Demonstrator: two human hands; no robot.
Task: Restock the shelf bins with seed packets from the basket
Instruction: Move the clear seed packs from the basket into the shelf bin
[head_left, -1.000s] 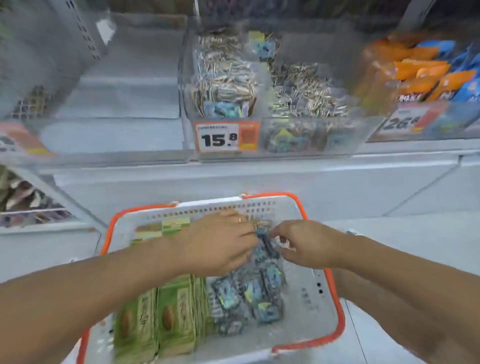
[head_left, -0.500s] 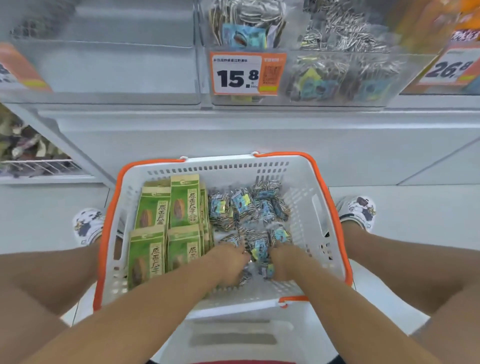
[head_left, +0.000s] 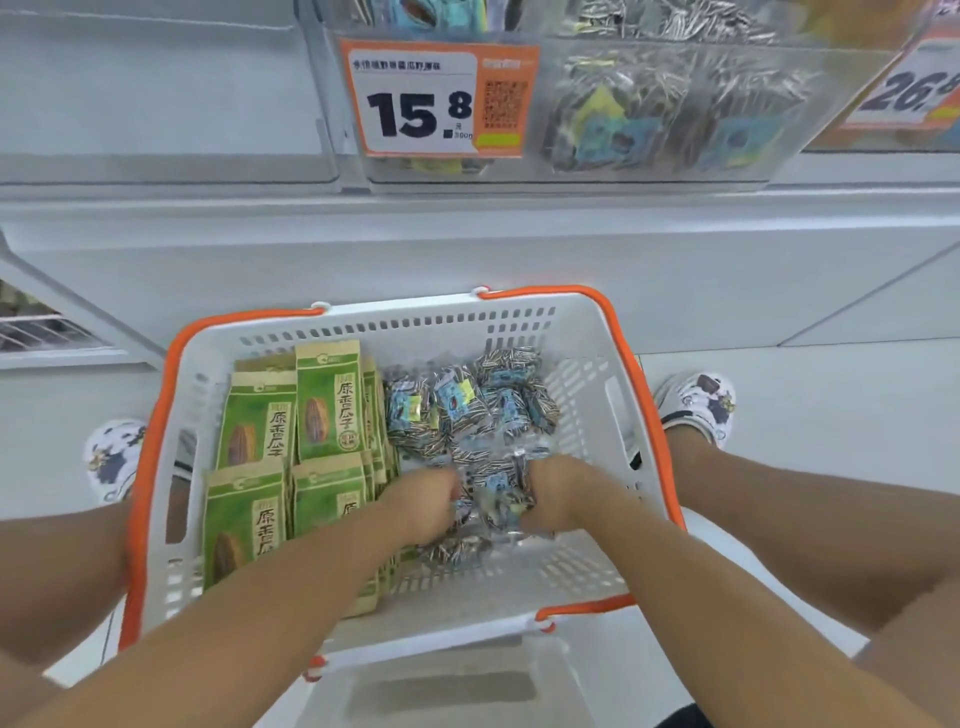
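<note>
A clear plastic shelf bin (head_left: 649, 104) is showing a "15.8" price tag (head_left: 439, 98) above the white perforated basket (head_left: 587, 374). Green paper packets (head_left: 327, 400) are filling its left side. Both hands, left hand (head_left: 423, 504) and right hand (head_left: 553, 493), are clutching crinkly striped seed packets (head_left: 493, 499) between them inside the basket.

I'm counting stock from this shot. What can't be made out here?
- Head view: the fingers of the left hand and right hand are buried in the striped packets, so each grip is unclear.
- Bin: top cut off by the frame edge; contents blurred behind clear plastic.
- Green packets: the near ones are covered by the left forearm.
</note>
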